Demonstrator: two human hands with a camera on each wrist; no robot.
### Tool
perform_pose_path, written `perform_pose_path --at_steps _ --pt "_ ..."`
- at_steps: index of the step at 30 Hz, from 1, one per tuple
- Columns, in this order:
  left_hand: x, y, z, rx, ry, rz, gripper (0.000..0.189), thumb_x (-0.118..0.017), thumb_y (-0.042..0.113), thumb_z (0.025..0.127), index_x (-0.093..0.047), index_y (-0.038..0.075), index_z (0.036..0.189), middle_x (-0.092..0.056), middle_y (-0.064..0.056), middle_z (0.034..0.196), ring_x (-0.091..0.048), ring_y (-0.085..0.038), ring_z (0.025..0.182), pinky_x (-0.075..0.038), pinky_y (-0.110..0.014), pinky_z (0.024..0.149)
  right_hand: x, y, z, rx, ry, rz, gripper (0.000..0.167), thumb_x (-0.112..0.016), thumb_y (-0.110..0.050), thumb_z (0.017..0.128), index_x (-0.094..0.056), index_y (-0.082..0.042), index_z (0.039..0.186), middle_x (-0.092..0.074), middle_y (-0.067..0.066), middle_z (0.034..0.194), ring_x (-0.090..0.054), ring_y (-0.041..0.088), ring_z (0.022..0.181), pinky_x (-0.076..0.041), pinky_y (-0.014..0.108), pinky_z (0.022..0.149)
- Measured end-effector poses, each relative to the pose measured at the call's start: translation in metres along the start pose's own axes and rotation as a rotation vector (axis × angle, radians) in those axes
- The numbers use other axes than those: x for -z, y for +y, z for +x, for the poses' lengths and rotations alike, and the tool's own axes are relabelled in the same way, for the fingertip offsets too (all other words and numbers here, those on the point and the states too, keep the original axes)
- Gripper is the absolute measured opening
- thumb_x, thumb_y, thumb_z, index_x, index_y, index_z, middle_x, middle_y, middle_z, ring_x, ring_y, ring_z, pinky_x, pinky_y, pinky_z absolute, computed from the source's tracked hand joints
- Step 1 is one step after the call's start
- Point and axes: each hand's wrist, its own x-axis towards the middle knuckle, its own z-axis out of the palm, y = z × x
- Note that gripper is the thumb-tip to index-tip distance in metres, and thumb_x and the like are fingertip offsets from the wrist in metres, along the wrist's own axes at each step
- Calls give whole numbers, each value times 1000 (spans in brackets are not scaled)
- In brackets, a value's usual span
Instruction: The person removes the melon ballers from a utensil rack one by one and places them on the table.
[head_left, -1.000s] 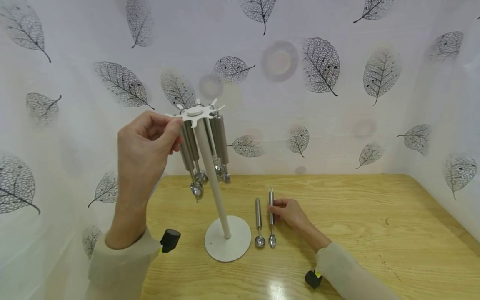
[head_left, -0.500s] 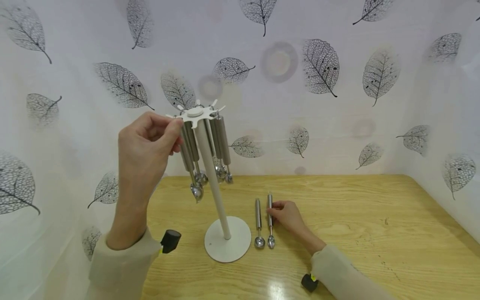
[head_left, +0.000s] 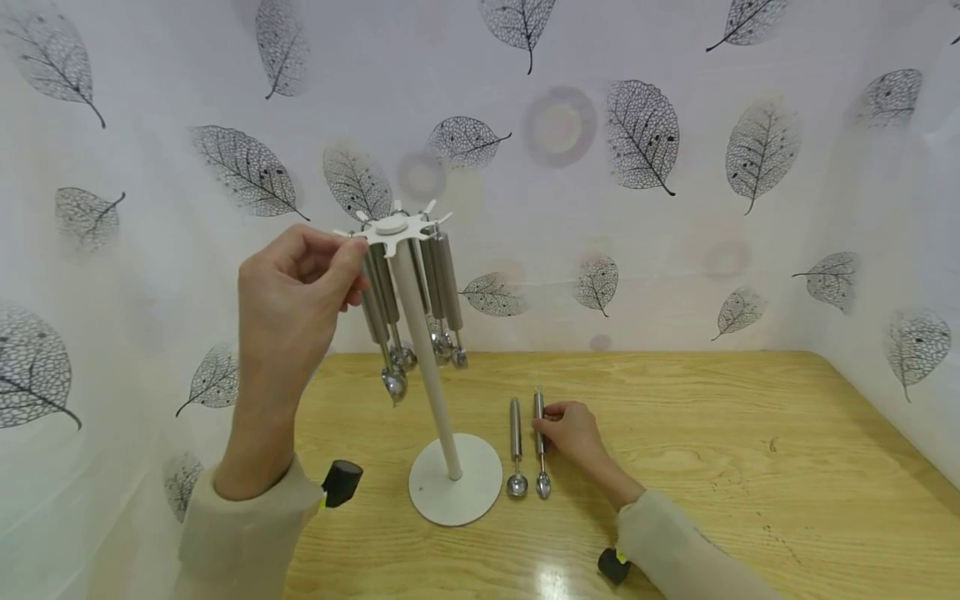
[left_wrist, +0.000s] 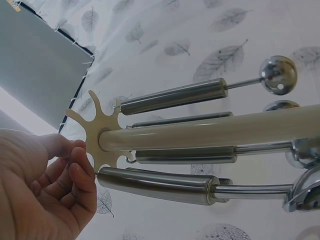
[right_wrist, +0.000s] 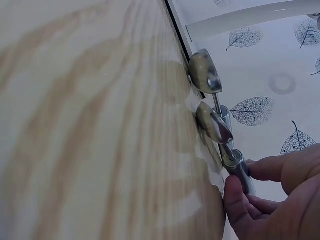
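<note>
your left hand (head_left: 292, 283) pinching rack (head_left: 427, 358) left of centre, your right hand (head_left: 576, 432) pinching spoon (head_left: 541, 442), lower centre, second spoon (head_left: 516, 437) beside it

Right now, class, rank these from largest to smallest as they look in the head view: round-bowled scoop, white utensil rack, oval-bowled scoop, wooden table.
1. Wooden table
2. White utensil rack
3. Round-bowled scoop, oval-bowled scoop: too alike to rank

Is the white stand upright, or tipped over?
The stand is upright: its round base sits flat on the table and metal scoops hang down from its top.
</note>
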Motion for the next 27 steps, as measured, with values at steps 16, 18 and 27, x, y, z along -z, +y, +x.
perform_pose_path --at_steps 16,18,27 --pt "0 -1 0 2 -2 12 16 -70 19 98 -70 4 98 -67 -4 75 -63 -17 66 -55 -20 61 2 -7 -7 12 -8 -23 31 -65 4 86 -64 19 113 -71 16 88 -67 18 66 -59 29 56" --pt "0 -1 0 3 -1 11 15 -70 19 98 -70 4 98 -67 -4 75 -63 -17 66 -54 -20 61 3 -6 -6 6 -12 -20 31 -64 3 86 -64 18 114 -70 16 88 -67 18 65 -59 29 57" --pt "0 -1 1 10 0 12 15 -71 19 98 -70 4 97 -68 -3 75 -63 -17 66 -55 -20 60 14 -19 -3 36 -18 73 28 -63 0 93 -65 16 116 -70 20 90 -69 29 69 -61 33 61"
